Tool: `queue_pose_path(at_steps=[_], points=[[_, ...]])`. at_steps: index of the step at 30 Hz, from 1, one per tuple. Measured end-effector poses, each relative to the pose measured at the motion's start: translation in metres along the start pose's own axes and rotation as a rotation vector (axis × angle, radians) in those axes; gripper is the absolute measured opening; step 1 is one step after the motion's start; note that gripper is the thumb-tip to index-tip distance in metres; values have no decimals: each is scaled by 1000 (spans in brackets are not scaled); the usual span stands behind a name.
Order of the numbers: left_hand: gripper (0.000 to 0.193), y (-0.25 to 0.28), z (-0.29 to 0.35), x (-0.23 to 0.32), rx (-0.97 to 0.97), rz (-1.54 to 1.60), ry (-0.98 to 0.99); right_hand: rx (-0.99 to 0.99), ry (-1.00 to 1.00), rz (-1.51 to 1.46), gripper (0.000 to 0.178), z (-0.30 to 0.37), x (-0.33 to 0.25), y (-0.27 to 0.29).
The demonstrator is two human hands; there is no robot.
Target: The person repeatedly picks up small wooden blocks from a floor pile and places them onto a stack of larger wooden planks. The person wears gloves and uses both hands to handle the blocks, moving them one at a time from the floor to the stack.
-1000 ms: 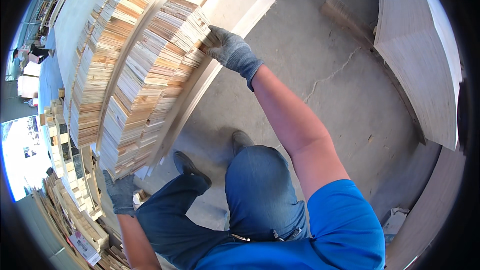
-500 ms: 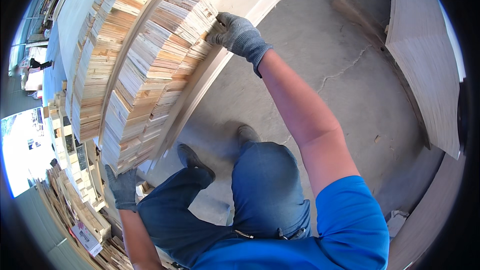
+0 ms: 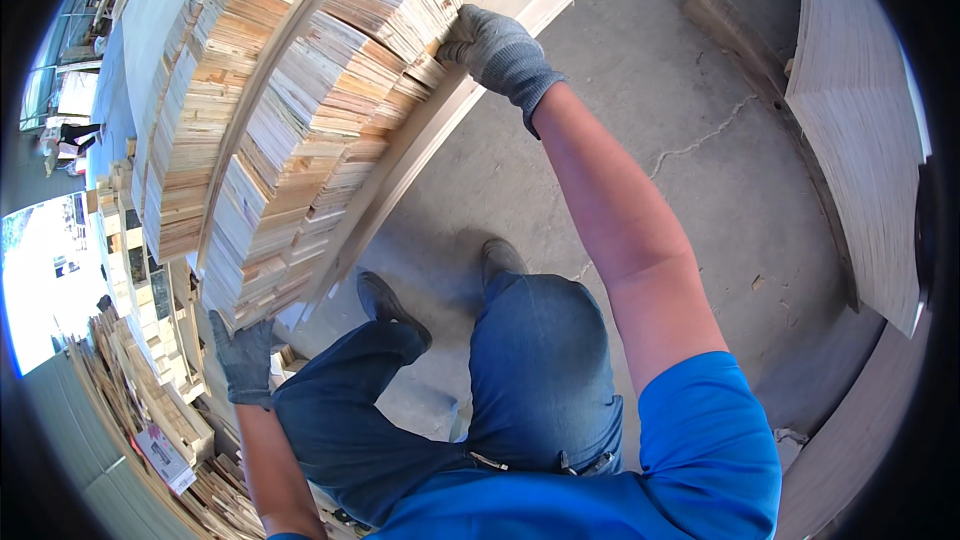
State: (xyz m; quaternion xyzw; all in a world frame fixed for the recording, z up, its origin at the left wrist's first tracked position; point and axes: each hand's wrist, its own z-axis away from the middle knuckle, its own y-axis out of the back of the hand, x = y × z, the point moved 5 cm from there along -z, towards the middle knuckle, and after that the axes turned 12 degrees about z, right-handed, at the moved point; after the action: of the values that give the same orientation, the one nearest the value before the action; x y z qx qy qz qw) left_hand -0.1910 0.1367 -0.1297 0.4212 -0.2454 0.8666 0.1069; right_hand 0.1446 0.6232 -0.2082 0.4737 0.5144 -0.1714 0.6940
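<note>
A long stack of thin wooden strips (image 3: 325,130) lies tightly packed in front of me at the upper left, its uneven ends facing me. My right hand (image 3: 500,55), in a grey knit glove, curls its fingers over the far end of this stack; the fingertips are partly hidden against the wood. At the stack's near end, my left hand (image 3: 245,360), gloved too, rests with palm and stretched thumb against the lowest corner. Its other fingers are partly hidden. Pale boards (image 3: 400,185) lie under the strips.
A second row of strips (image 3: 225,70) runs behind a curved divider (image 3: 270,90). Sheets of pale wood (image 3: 855,110) stand at the right beside a long timber (image 3: 735,35) on the concrete floor (image 3: 650,70). Scrap wood (image 3: 150,370) and a printed box (image 3: 165,455) lie at lower left.
The stack and my right hand appear slightly higher and farther right in the picture. My left hand stays at the near corner. Both hands keep the same pose.
</note>
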Motion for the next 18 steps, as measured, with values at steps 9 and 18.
queue_pose_path(at_steps=[9, 18], points=[[70, -8, 2, -2, 8, 36, -17, -1, -29, -89, 45, 10, -10, 4], [62, 7, -6, -2, -53, 124, 15, 47, -190, 96, 77, 30, -20, 16]])
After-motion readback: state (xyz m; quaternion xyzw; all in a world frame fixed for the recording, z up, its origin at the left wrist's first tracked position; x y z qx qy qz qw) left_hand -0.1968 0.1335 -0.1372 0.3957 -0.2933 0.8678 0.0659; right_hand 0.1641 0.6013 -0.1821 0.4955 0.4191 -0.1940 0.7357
